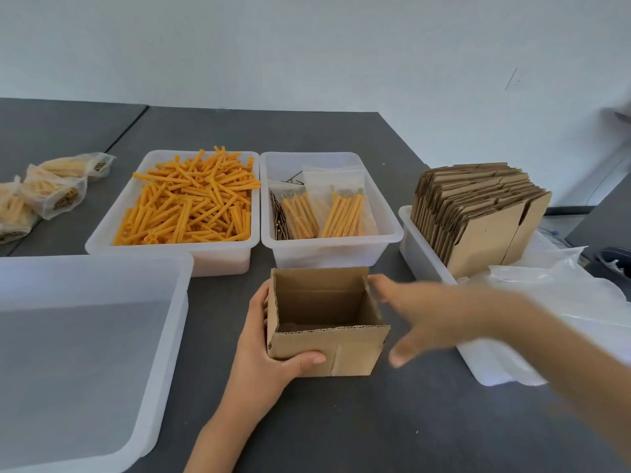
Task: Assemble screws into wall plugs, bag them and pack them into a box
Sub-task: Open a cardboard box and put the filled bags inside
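Translucent plastic makes up most of what sits on the dark grey worktop [341,421]. At its far left edge lie filled bags [51,192] of pale plugs. An empty tub [85,353] fills the near left corner, and behind it a tub of loose orange wall plugs [191,199] lies in a jumble, pointing every way. The next tub [331,240] to the right holds two bagged sets [324,213] whose plugs run lengthwise away from the person, beside a small heap of dark screws [280,220].

Near the middle of the worktop, toward its near edge, stands the cardboard box [327,346], upright with its open mouth facing up and its top flaps raised. The left hand [266,349] grips its left wall, thumb curled across the front face. The right hand [420,319] is blurred, fingers spread and relaxed, its fingertips at the box's right rear corner; whether they touch cannot be told.

Along the right edge, a tray [423,254] carries flattened cartons [478,213] standing on edge, with clear plastic bags [546,295] piled just beside them.
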